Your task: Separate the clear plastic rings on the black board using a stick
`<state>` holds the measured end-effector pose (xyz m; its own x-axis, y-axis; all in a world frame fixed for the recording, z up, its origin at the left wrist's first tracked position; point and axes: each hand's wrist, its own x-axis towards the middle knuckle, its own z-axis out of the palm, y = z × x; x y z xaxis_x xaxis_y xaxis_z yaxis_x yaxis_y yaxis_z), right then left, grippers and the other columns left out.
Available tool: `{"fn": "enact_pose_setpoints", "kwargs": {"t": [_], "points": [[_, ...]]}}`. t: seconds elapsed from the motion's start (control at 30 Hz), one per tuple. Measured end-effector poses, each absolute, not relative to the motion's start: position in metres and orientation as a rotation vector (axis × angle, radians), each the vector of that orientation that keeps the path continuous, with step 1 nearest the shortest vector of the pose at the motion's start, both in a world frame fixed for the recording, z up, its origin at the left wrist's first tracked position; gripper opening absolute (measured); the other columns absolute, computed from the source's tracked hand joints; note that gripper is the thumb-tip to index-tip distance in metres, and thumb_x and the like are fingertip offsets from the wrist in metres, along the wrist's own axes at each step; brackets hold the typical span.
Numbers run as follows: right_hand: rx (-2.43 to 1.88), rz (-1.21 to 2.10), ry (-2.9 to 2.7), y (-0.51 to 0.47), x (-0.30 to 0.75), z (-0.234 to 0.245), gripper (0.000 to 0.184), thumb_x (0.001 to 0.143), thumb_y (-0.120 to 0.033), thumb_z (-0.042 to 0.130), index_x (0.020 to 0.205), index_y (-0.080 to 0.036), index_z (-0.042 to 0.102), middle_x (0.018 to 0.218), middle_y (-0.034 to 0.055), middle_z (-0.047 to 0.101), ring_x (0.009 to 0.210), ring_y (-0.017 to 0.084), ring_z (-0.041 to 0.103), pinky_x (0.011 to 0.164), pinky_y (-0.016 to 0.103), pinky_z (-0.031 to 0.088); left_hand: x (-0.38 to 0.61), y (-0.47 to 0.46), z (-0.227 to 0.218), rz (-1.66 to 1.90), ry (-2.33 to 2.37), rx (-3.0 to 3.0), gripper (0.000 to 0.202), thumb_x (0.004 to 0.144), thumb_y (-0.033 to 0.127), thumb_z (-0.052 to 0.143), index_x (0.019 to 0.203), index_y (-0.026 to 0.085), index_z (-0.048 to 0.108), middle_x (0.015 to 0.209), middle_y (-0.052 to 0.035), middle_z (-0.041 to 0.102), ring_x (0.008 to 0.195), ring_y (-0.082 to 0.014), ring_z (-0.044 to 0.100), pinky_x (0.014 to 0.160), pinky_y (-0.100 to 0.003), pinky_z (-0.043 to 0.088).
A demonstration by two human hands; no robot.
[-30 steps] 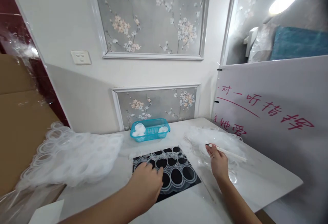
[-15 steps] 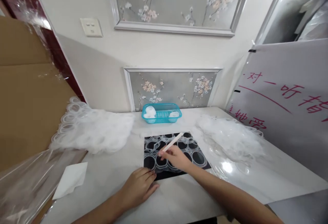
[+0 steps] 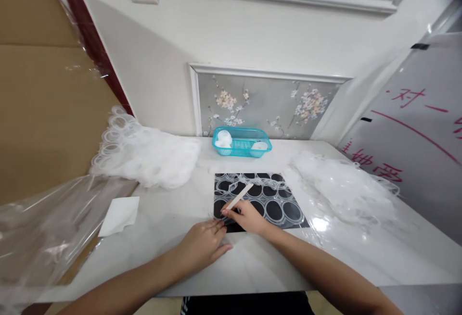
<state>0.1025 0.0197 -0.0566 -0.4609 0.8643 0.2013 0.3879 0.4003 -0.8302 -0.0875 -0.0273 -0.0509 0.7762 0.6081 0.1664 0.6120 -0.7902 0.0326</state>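
Note:
My right hand (image 3: 245,215) pinches a flat, pale stick (image 3: 239,196), which slants up to the right over a black sheet (image 3: 234,227). Spread on that sheet is a clear sheet of joined rings (image 3: 275,210), in rows of round openings. The stick's lower end is hidden by my fingers, so I cannot tell whether it touches the rings. My left hand (image 3: 204,244) holds nothing; it lies flat with its fingertips on the sheet's near left corner and the thumb apart on the white table (image 3: 249,267).
A turquoise basket (image 3: 241,153) with white round pieces stands near the wall. Piles of translucent ring sheets lie at the left (image 3: 151,158) and right (image 3: 339,185). White paper (image 3: 119,215), clear plastic film (image 3: 54,228) and a cardboard box (image 3: 43,113) are on the left, a written-on whiteboard (image 3: 415,127) on the right.
The view has tilted downward and shifted left. My right hand with the stick has come nearer to my left hand, toward the sheet's near left corner. The left hand stays at that corner.

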Motion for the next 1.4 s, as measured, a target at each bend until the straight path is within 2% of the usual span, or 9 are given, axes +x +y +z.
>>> {"fn": "enact_pose_setpoints", "kwargs": {"t": [0.27,0.43,0.6,0.73,0.87,0.97,1.07,1.23,1.4], "points": [[-1.017,0.848,-2.14,0.018,0.102,-0.061,0.022,0.09,-0.034,0.051,0.091,-0.02,0.068,0.089,0.0028,0.071,0.082,0.017,0.064,0.075,0.026,0.046,-0.086,-0.03,-0.051,-0.221,-1.073,-2.956,0.046,0.09,0.047,0.044,0.112,0.009,0.06,0.114,-0.0163,0.065,0.108,-0.0275,0.06,0.093,-0.04,0.048],[-0.872,0.421,-2.474,0.012,0.104,-0.06,0.027,0.095,-0.029,0.04,0.096,-0.022,0.067,0.086,0.0036,0.07,0.08,0.017,0.058,0.073,0.026,0.043,-0.086,-0.033,-0.041,-0.267,-1.194,-3.085,0.06,0.079,0.057,0.057,0.116,0.011,0.056,0.116,-0.0157,0.064,0.11,-0.0293,0.058,0.092,-0.04,0.048],[-0.847,0.123,-2.652,0.014,0.101,-0.062,0.022,0.092,-0.028,0.045,0.099,-0.023,0.065,0.077,0.0047,0.068,0.076,0.018,0.054,0.067,0.025,0.041,-0.085,-0.031,-0.033,-0.204,-1.249,-3.137,0.064,0.072,0.063,0.06,0.11,0.012,0.06,0.107,-0.0152,0.067,0.1,-0.0323,0.062,0.083,-0.044,0.051],[-1.065,0.146,-2.284,0.036,0.104,-0.055,0.026,0.093,-0.025,0.041,0.099,-0.023,0.067,0.083,0.006,0.069,0.079,0.018,0.057,0.068,0.025,0.044,-0.087,-0.03,-0.036,-0.219,-1.263,-3.123,0.071,0.067,0.068,0.06,0.109,0.011,0.061,0.112,-0.0174,0.065,0.103,-0.0332,0.061,0.086,-0.043,0.05],[-1.242,0.077,-1.691,0.077,0.135,-0.016,0.032,0.093,-0.033,0.04,0.092,-0.018,0.069,0.093,0.0102,0.069,0.083,0.021,0.06,0.076,0.033,0.045,-0.091,-0.028,-0.039,-0.277,-1.25,-3.119,0.07,0.068,0.069,0.059,0.11,0.013,0.062,0.114,-0.0159,0.065,0.103,-0.0311,0.062,0.086,-0.039,0.05],[-1.204,0.127,-1.248,0.094,0.163,0.011,0.037,0.092,-0.041,0.042,0.093,-0.014,0.067,0.092,0.0104,0.07,0.086,0.023,0.063,0.078,0.034,0.045,-0.094,-0.024,-0.039,-0.322,-1.269,-3.106,0.059,0.075,0.065,0.055,0.108,0.017,0.064,0.109,-0.0116,0.068,0.096,-0.0278,0.065,0.081,-0.037,0.051],[-1.192,0.372,-1.302,0.08,0.173,0.005,0.038,0.087,-0.046,0.05,0.084,-0.013,0.068,0.085,0.0091,0.07,0.083,0.023,0.064,0.077,0.033,0.046,-0.094,-0.02,-0.038,-0.413,-1.275,-3.082,0.047,0.083,0.056,0.052,0.108,0.018,0.064,0.1,-0.0077,0.071,0.088,-0.0242,0.066,0.077,-0.035,0.051],[-1.213,0.838,-1.642,0.028,0.152,-0.048,0.035,0.086,-0.046,0.052,0.078,-0.015,0.066,0.074,0.005,0.069,0.067,0.019,0.062,0.064,0.028,0.046,-0.083,-0.019,-0.041,-0.567,-0.891,-3.076,0.045,0.086,0.05,0.051,0.112,0.015,0.062,0.121,-0.0112,0.062,0.11,-0.0271,0.056,0.094,-0.042,0.044],[-1.181,0.927,-1.781,0.008,0.136,-0.062,0.032,0.086,-0.045,0.052,0.082,-0.016,0.066,0.074,0.0041,0.069,0.065,0.017,0.061,0.061,0.027,0.046,-0.075,-0.022,-0.047,-0.411,-0.793,-3.122,0.058,0.086,0.055,0.048,0.121,0.01,0.056,0.131,-0.0159,0.053,0.12,-0.0294,0.05,0.101,-0.045,0.04]]}}
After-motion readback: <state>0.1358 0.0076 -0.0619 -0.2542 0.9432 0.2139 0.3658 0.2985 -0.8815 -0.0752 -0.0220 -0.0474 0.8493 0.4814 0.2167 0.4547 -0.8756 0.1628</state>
